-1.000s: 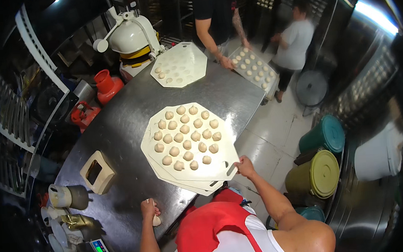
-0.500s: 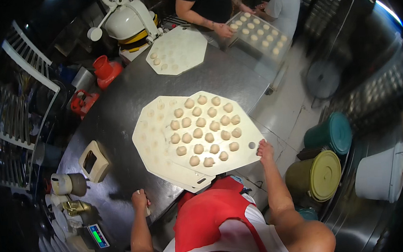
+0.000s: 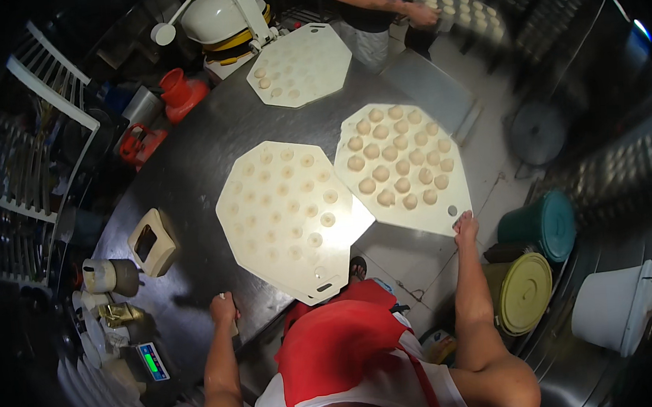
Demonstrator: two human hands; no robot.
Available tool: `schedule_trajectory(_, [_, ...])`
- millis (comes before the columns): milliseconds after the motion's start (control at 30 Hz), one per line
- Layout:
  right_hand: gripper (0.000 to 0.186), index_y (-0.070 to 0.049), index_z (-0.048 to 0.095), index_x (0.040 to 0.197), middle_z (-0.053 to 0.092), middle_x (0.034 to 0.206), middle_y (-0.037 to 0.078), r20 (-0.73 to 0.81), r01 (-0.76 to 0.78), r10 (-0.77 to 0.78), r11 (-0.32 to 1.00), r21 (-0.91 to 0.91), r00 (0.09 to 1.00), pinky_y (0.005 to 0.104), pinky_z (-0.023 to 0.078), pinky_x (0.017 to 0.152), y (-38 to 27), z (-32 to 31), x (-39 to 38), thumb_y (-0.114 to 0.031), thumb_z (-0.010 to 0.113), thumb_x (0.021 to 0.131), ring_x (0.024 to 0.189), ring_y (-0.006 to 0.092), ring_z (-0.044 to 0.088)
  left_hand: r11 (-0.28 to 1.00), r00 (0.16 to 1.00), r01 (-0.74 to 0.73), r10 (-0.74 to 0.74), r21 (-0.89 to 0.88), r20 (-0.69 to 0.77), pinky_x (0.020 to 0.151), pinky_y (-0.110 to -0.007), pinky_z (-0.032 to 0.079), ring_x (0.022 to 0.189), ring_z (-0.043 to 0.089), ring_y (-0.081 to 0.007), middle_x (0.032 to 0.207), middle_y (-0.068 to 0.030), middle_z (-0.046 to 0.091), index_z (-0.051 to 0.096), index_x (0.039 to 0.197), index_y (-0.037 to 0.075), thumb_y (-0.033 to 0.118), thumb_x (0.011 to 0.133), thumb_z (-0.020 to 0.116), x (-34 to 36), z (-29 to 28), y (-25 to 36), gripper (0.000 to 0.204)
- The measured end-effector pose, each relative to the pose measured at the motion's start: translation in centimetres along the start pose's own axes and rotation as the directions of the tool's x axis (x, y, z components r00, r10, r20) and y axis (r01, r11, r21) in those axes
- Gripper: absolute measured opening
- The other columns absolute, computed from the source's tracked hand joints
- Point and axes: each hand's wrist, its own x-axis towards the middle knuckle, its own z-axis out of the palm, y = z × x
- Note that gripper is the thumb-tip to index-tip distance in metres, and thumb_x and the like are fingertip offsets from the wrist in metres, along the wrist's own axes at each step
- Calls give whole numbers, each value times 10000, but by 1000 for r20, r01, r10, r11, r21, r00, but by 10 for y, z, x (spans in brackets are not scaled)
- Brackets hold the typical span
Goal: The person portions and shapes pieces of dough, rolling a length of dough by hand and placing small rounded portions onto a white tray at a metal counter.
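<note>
My right hand is closed on the near right corner of a white board, beside its round hole. Rows of small dough balls sit on that board. Its left edge meets a second white board, eight-sided, with round shallow marks and a slot near its front corner; it lies on the steel table. At the table's front edge, left of the second board, my left hand is closed. A small pale thing sticks out below the fingers, too little of it showing to name.
A third board with a few dough balls lies farther back on the steel table. A beige holder and a scale stand left. Lidded buckets line the right. Beyond, two people hold a tray of dough balls.
My right hand has drawn the loaded board right and away, off most of the second board, whose marks now show. The people with the tray have moved right and back. My left hand stays near the edge.
</note>
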Motion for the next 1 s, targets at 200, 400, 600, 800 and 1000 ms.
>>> schedule_trajectory(200, [262,-124,510,841,457,668,-38,-17,79,-79,997,9,997,308,354,429,-15,36,58,-240,564,1070,497,118,416,998,1000,-6,6,66,-6,509,-439,567,473,693,-272,569,-160,663,679,807,-50,300,998,565,6,1,-6,415])
schedule_trajectory(400, [387,27,598,1294,634,1220,195,-339,75,-579,573,-816,741,511,517,1003,-14,108,6,-256,651,1035,1182,340,616,998,998,40,-38,45,-41,520,-438,571,478,696,-271,592,-159,677,689,807,-37,299,990,584,-4,-3,-4,396])
schedule_trajectory(600, [423,-54,597,1382,656,1279,162,620,762,-447,443,-473,645,402,554,972,57,169,-111,-139,694,979,1123,303,665,992,995,71,-78,-106,-62,517,-432,566,465,684,-266,589,-152,676,692,774,-33,300,976,624,-6,3,6,395])
schedule_trajectory(800, [664,10,505,1496,581,1414,277,792,829,-269,301,-472,548,494,448,1134,89,248,-187,-213,742,917,1317,415,550,996,998,27,-32,-87,-61,525,-438,550,464,682,-270,533,-142,644,688,704,-29,285,971,629,6,4,0,416])
schedule_trajectory(1000, [739,60,484,1500,547,1410,298,733,739,-121,203,-642,670,513,414,1167,70,291,-212,-213,758,871,1318,490,492,983,998,33,-42,-181,-46,477,-436,535,456,676,-269,551,-153,641,666,727,-41,245,974,633,8,5,-10,379])
